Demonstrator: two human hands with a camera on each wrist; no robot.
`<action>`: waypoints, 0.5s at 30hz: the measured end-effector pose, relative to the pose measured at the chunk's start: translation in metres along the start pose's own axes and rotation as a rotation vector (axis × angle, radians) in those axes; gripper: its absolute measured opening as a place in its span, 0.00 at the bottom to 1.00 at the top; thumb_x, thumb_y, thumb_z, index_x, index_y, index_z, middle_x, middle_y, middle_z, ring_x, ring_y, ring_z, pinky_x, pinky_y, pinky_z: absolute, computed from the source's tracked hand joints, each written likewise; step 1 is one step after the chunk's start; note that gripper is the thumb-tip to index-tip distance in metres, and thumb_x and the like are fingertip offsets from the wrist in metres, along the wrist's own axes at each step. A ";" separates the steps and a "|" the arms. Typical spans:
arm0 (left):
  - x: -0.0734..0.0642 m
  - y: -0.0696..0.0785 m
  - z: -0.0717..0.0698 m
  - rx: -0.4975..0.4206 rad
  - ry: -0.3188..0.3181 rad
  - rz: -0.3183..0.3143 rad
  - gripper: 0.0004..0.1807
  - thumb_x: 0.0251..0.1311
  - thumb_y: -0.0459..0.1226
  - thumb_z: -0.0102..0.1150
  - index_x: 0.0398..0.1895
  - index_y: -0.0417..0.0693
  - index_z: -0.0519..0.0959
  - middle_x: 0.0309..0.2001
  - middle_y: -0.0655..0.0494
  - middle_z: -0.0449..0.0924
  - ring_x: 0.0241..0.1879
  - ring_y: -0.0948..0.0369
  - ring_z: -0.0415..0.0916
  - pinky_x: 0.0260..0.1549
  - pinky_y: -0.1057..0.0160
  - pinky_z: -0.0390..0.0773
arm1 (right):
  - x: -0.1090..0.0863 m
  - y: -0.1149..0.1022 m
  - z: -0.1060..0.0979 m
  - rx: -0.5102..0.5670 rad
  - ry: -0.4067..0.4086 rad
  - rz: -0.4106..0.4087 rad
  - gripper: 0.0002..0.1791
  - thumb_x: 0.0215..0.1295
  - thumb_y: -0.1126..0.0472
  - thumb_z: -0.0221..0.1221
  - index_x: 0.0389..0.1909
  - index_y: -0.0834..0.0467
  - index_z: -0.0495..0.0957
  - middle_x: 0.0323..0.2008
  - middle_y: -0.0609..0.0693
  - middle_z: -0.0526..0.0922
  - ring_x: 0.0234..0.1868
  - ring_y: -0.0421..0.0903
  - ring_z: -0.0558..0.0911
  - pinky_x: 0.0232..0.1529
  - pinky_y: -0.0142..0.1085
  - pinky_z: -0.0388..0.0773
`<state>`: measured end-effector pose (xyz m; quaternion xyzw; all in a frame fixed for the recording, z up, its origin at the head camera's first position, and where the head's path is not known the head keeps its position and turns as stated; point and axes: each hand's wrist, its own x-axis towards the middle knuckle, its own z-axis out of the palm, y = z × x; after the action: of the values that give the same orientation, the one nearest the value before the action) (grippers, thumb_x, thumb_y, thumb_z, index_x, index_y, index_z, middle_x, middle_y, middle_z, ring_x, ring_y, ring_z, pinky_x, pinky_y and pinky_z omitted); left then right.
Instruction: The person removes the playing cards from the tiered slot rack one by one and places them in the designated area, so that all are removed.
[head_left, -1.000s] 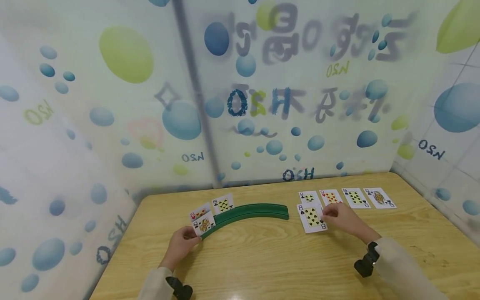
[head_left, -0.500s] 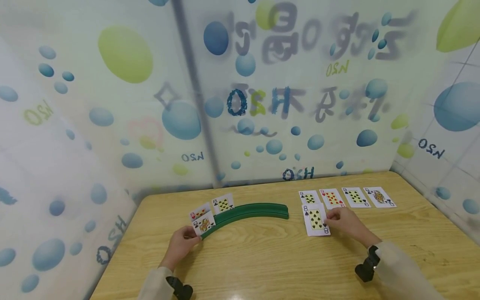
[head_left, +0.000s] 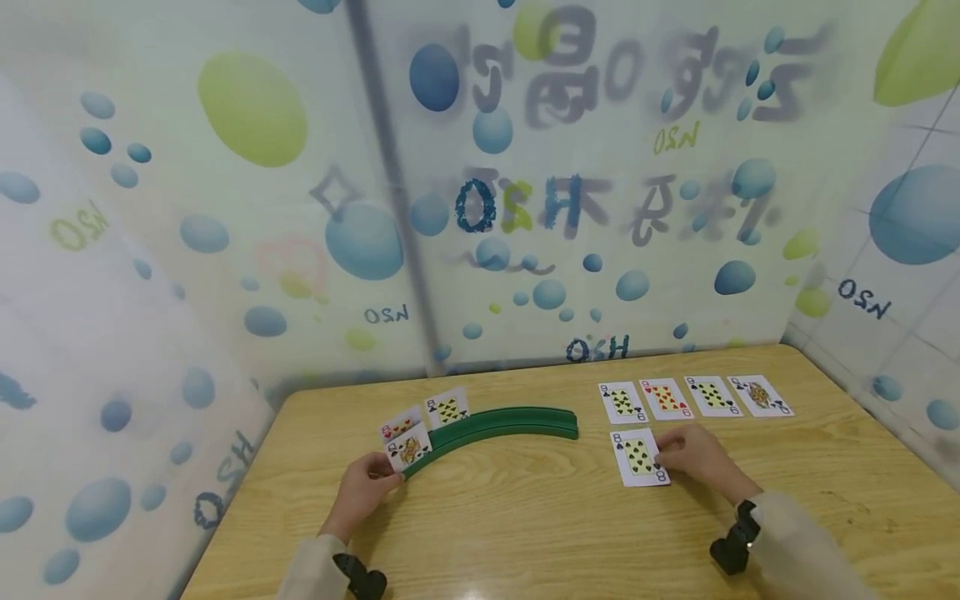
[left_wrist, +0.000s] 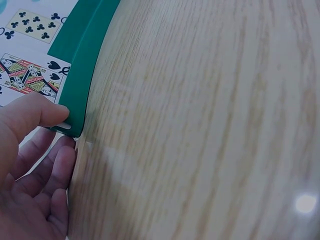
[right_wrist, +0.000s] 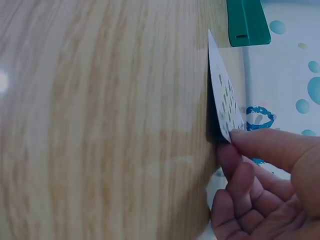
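My right hand (head_left: 697, 454) pinches a corner of an eight of spades (head_left: 637, 458), thumb on its face and a finger beneath. In the right wrist view this playing card (right_wrist: 225, 95) appears tilted, seen nearly edge-on. At the left, my left hand (head_left: 363, 492) grips the near end of a curved green card holder (head_left: 502, 422); its thumb (left_wrist: 47, 111) presses on top, beside the queen of spades (left_wrist: 35, 77). That queen stands in the holder. Behind it are a partly covered red card (head_left: 401, 422) and an eight of clubs (head_left: 447, 409).
On the wooden table (head_left: 495, 525), at the back right, lies a row of face-up cards: a black nine (head_left: 622, 402), a nine of hearts (head_left: 665, 399), another black nine (head_left: 707, 395) and a face card (head_left: 760, 395). A patterned curtain-like wall (head_left: 525, 167) rises behind the table.
My right hand has drawn the eight of spades toward me and slightly right, uncovering the black nine it overlapped. My left hand and the card holder have stayed put.
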<state>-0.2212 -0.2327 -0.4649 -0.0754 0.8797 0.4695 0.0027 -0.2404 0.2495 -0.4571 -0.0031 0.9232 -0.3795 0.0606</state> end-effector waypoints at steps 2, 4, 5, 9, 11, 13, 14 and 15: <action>0.000 0.001 0.000 -0.005 -0.005 0.002 0.17 0.52 0.32 0.61 0.44 0.31 0.73 0.37 0.47 0.75 0.36 0.55 0.71 0.32 0.61 0.71 | 0.000 0.001 0.000 -0.002 0.000 0.003 0.16 0.51 0.65 0.63 0.39 0.71 0.78 0.30 0.52 0.79 0.29 0.45 0.73 0.30 0.37 0.70; 0.000 0.001 0.000 -0.006 -0.007 0.005 0.17 0.53 0.32 0.61 0.45 0.31 0.73 0.37 0.47 0.75 0.36 0.56 0.71 0.32 0.61 0.71 | 0.000 0.001 0.000 -0.006 0.002 0.006 0.16 0.51 0.65 0.62 0.39 0.72 0.78 0.30 0.53 0.79 0.29 0.46 0.73 0.30 0.37 0.69; 0.000 0.001 0.000 -0.008 -0.007 0.006 0.17 0.53 0.32 0.61 0.45 0.31 0.73 0.37 0.47 0.75 0.36 0.56 0.71 0.32 0.61 0.71 | 0.000 0.001 0.000 -0.009 0.000 0.010 0.16 0.51 0.65 0.62 0.39 0.72 0.78 0.29 0.53 0.79 0.29 0.46 0.72 0.30 0.37 0.69; 0.000 0.000 0.000 -0.013 -0.008 0.006 0.17 0.53 0.32 0.60 0.45 0.31 0.73 0.37 0.47 0.75 0.36 0.56 0.71 0.32 0.62 0.71 | 0.001 -0.001 -0.001 -0.026 -0.006 0.032 0.15 0.51 0.66 0.62 0.39 0.72 0.77 0.27 0.52 0.76 0.28 0.46 0.71 0.28 0.37 0.67; 0.000 0.000 0.000 -0.011 -0.006 0.005 0.17 0.52 0.32 0.60 0.45 0.31 0.73 0.37 0.47 0.75 0.36 0.56 0.72 0.33 0.61 0.71 | 0.001 -0.002 -0.001 -0.034 -0.010 0.035 0.14 0.51 0.66 0.62 0.38 0.72 0.77 0.27 0.52 0.75 0.27 0.47 0.70 0.28 0.37 0.66; 0.000 -0.001 0.000 -0.009 -0.007 0.005 0.17 0.52 0.32 0.60 0.45 0.31 0.73 0.37 0.47 0.75 0.36 0.55 0.72 0.34 0.61 0.72 | 0.001 -0.003 -0.001 -0.042 -0.011 0.036 0.14 0.51 0.67 0.62 0.37 0.71 0.77 0.28 0.53 0.75 0.28 0.47 0.70 0.28 0.37 0.66; 0.000 -0.001 0.000 -0.008 -0.007 0.005 0.17 0.52 0.32 0.60 0.45 0.31 0.73 0.37 0.47 0.75 0.37 0.55 0.72 0.34 0.61 0.72 | 0.001 -0.004 -0.001 -0.044 -0.011 0.038 0.13 0.51 0.67 0.62 0.37 0.71 0.77 0.28 0.54 0.75 0.28 0.47 0.70 0.29 0.37 0.66; 0.000 -0.001 0.000 -0.008 -0.008 0.007 0.18 0.52 0.32 0.61 0.45 0.31 0.73 0.37 0.46 0.75 0.37 0.55 0.72 0.34 0.61 0.72 | 0.001 -0.004 0.000 -0.049 -0.011 0.039 0.13 0.51 0.67 0.62 0.37 0.71 0.77 0.29 0.54 0.75 0.29 0.47 0.70 0.29 0.37 0.66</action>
<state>-0.2214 -0.2331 -0.4658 -0.0703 0.8781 0.4734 0.0044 -0.2413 0.2468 -0.4539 0.0112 0.9317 -0.3557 0.0727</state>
